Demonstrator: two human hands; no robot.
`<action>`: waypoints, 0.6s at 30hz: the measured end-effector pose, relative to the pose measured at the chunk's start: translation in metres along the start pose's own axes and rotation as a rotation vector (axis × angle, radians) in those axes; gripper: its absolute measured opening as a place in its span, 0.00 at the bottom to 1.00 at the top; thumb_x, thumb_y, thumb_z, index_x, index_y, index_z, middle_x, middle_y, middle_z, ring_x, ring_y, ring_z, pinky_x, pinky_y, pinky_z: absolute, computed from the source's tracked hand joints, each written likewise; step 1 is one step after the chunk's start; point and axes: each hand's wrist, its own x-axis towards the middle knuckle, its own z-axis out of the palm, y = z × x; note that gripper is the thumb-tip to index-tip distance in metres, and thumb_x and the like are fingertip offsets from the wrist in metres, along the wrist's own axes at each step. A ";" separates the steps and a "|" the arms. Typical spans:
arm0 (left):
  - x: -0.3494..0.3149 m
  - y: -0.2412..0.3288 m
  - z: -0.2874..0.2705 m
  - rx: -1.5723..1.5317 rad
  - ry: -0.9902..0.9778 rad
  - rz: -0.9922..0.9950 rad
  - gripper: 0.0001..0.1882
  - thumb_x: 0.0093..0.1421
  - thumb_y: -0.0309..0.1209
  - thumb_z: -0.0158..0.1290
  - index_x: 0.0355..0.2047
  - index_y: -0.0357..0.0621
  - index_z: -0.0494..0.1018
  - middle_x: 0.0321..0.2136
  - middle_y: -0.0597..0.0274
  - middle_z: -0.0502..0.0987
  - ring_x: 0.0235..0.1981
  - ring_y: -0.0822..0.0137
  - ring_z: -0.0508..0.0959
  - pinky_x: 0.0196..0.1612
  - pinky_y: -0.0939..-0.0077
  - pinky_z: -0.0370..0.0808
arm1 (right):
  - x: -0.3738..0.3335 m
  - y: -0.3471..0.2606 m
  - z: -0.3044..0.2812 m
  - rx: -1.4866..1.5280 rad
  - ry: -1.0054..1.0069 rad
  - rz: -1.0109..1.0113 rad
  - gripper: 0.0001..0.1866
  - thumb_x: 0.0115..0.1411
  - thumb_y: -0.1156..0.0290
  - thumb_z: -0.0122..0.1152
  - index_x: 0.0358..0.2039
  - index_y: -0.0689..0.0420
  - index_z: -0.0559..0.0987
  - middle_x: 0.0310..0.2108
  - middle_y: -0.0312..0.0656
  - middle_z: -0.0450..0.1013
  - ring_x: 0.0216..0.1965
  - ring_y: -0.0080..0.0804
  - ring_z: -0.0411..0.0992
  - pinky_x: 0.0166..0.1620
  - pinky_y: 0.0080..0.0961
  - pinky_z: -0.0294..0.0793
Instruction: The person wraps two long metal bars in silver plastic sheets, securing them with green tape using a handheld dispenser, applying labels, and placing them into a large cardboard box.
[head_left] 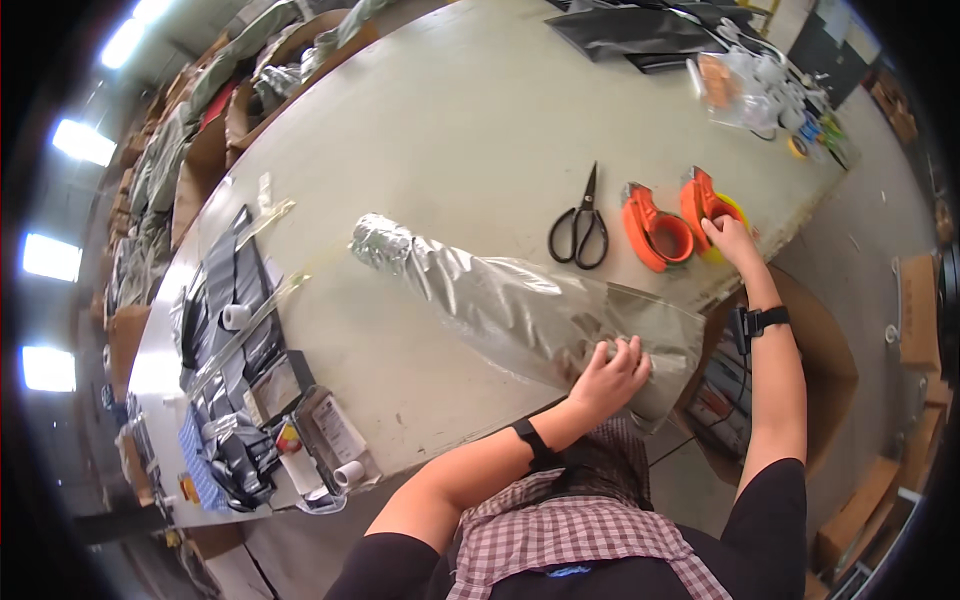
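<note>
A long bundle in shiny clear plastic film (490,290) lies slantwise across the table, its crinkled narrow end at the far left and its wide flat end at the near edge. My left hand (612,378) presses on the wide end, its fingers curled into the film. What lies inside the bundle is hard to make out. My right hand (728,240) is closed on an orange tape dispenser (699,195) with a yellow roll. A second orange tape dispenser (652,230) sits just left of it. Black-handled scissors (580,225) lie beside that, blades pointing away.
The pale table (450,120) has black sheets (640,35) and bagged small parts (745,90) at its far right. Dark folded pieces (235,290) and an open box (335,430) lie at the left. A cardboard carton (820,370) stands below the right edge.
</note>
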 end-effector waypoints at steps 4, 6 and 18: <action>0.000 -0.020 -0.021 -0.118 -0.163 0.087 0.35 0.48 0.43 0.52 0.56 0.44 0.60 0.58 0.53 0.60 0.62 0.56 0.55 0.60 0.43 0.50 | 0.011 -0.032 0.021 -0.319 -0.134 -0.015 0.32 0.58 0.45 0.43 0.28 0.67 0.76 0.27 0.59 0.73 0.33 0.53 0.73 0.39 0.44 0.71; 0.010 -0.043 -0.051 -0.285 -0.440 0.181 0.50 0.41 0.53 0.60 0.61 0.45 0.53 0.59 0.51 0.58 0.64 0.56 0.51 0.62 0.42 0.43 | 0.009 -0.042 0.025 -0.336 -0.057 -0.031 0.31 0.55 0.44 0.46 0.25 0.66 0.76 0.27 0.58 0.74 0.32 0.52 0.74 0.40 0.45 0.71; 0.023 -0.087 -0.031 -0.453 -0.318 0.413 0.49 0.38 0.45 0.64 0.59 0.48 0.55 0.55 0.54 0.62 0.59 0.57 0.60 0.59 0.62 0.57 | -0.182 -0.104 -0.055 1.216 0.010 0.204 0.15 0.52 0.63 0.62 0.37 0.60 0.77 0.31 0.37 0.76 0.35 0.23 0.72 0.41 0.21 0.70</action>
